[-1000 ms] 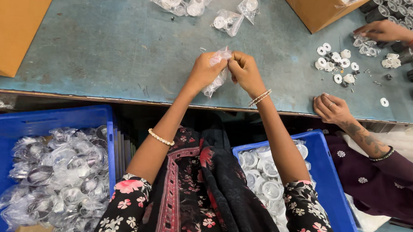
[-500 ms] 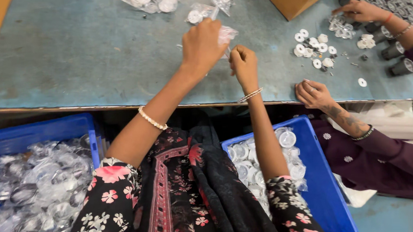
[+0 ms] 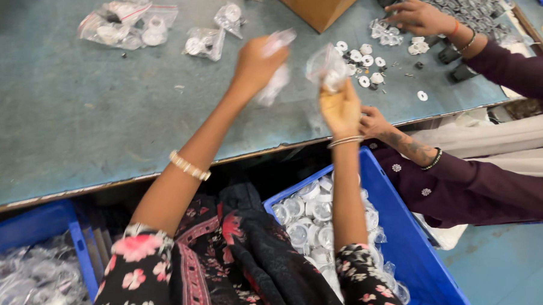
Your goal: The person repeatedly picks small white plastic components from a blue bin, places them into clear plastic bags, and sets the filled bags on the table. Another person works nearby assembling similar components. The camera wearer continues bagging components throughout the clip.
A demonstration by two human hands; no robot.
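Holding one clear plastic packet apiece, both hands work above the blue-grey table [image 3: 74, 121] rather than resting on it, which keeps the bags free to hang and be handled. The left hand [image 3: 256, 65] is curled, its fingers pinching the top of a small clear bag [image 3: 274, 80] that dangles blurred below the fist. The right hand [image 3: 340, 107] is raised with its fingers gathered under a second clear bag [image 3: 327, 65], gripping it so the round white part inside sits above the palm. Just below, on the person's right, a blue crate [image 3: 412, 247] full of loose white round caps stands within easy reach of that hand; another blue crate [image 3: 34, 228] on the left holds a heap of bagged parts. Finished-looking packets [image 3: 128, 24] lie scattered across the far side of the table, out of the working space. A co-worker in a dark purple sleeve [image 3: 515, 65] reaches toward loose white discs [image 3: 362, 56] spread near a cardboard box [image 3: 315, 7], their other hand [image 3: 375, 123] resting at the table edge close beside the right wrist.
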